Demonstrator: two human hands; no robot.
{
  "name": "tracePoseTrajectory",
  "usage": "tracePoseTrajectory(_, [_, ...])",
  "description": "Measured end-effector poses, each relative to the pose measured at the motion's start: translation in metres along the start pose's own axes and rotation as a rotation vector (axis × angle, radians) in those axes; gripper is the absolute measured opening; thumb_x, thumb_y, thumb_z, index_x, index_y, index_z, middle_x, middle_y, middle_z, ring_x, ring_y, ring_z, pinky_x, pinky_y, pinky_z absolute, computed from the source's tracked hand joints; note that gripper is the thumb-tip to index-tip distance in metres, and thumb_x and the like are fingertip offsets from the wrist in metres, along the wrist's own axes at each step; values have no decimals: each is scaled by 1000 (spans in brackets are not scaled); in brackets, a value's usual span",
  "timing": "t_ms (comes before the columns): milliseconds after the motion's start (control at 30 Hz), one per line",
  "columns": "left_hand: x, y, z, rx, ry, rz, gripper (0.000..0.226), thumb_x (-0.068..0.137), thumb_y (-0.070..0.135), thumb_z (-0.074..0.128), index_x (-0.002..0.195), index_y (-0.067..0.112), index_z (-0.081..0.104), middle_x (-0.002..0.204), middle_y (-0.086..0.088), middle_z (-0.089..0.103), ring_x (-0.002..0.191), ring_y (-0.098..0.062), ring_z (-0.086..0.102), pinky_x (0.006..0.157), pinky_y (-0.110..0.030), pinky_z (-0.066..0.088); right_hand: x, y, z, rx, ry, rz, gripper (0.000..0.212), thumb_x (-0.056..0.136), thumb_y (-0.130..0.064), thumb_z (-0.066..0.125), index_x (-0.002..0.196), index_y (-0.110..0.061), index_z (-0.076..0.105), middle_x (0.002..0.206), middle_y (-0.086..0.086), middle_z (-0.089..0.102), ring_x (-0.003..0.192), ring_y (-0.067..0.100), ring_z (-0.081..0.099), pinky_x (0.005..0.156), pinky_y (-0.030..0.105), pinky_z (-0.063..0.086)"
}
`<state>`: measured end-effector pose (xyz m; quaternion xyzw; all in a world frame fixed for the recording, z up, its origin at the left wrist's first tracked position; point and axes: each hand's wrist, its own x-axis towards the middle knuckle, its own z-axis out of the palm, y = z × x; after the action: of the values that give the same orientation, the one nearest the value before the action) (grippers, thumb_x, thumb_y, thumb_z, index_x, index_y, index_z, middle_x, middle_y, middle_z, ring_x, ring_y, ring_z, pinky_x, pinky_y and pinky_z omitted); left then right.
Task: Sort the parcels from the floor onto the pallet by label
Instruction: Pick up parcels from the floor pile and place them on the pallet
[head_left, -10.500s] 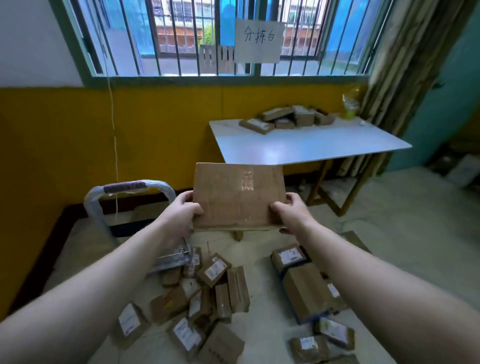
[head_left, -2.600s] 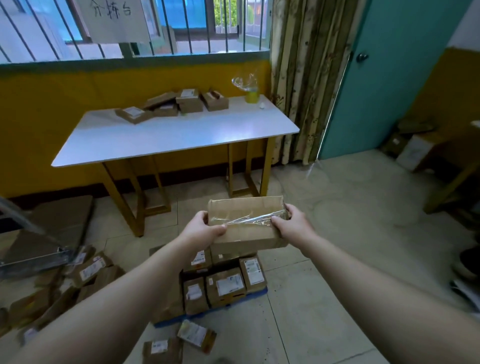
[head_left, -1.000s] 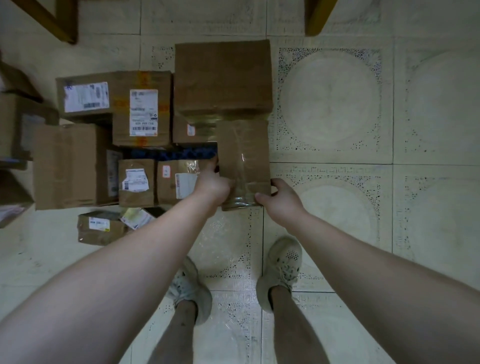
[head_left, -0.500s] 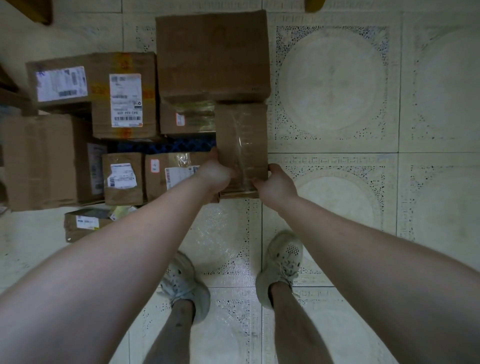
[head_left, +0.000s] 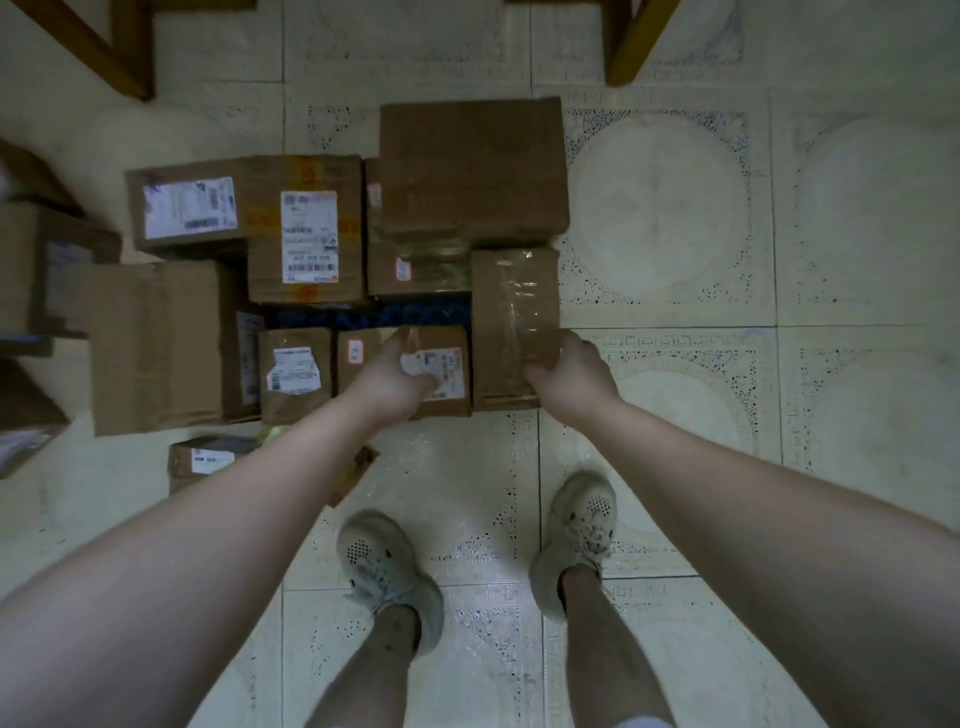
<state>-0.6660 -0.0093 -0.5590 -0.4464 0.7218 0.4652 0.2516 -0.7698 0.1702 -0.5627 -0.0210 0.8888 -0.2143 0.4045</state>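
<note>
Parcels on a blue plastic pallet, seen from above. A narrow brown cardboard parcel crossed with clear tape lies flat at the right end of the group. The right hand grips its near right corner, thumb on the top face and fingers curled round the side. The left hand is over a small brown parcel with a white label touching the taped parcel's left side; its fingers are loosely spread and hold nothing, and contact cannot be told.

A large plain brown carton abuts the taped parcel's far end. A low parcel wrapped in yellowish tape touches its far left side. Further left stand a brown carton with an upright barcode label and a small labelled box. Pale patterned floor tiles lie to the right. Two pale shoes stand nearer than the taped parcel. Wooden desk legs rise beyond it.
</note>
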Motion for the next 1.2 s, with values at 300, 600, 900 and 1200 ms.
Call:
tracePoseTrajectory(300, [-78, -64, -103, 17, 19, 58, 69, 86, 27, 64, 145, 32, 29, 143, 0, 44, 118, -14, 50, 84, -25, 45, -85, -66, 42, -14, -123, -68, 59, 92, -39, 57, 144, -18, 37, 138, 8, 51, 111, 23, 55, 72, 27, 43])
tracePoseTrajectory(600, [-125, -156, -127, 8, 75, -96, 60, 89, 28, 62, 143, 21, 37, 134, -4, 52, 104, -14, 52, 85, -30, 45, -123, -77, 100, -78, -292, -107, 60, 94, -39, 56, 146, -19, 34, 147, 5, 42, 128, 23, 46, 90, 29, 39])
tracePoseTrajectory(900, [-73, -230, -141, 96, -78, -104, 66, 90, 32, 59, 147, 23, 28, 148, -7, 38, 130, -26, 43, 102, -39, 38, -122, -80, 194, -92, -286, 63, 60, 92, -41, 55, 145, -18, 37, 145, 8, 44, 122, 24, 51, 87, 27, 41])
tracePoseTrajectory(1200, [14, -294, -160, 223, -186, -39, 51, 89, 29, 60, 136, 18, 43, 111, -4, 60, 93, -20, 60, 81, -32, 51, -104, -83, 328, 139, -219, 200, 69, 88, -43, 61, 144, -15, 33, 136, 10, 51, 95, 20, 52, 72, 26, 39])
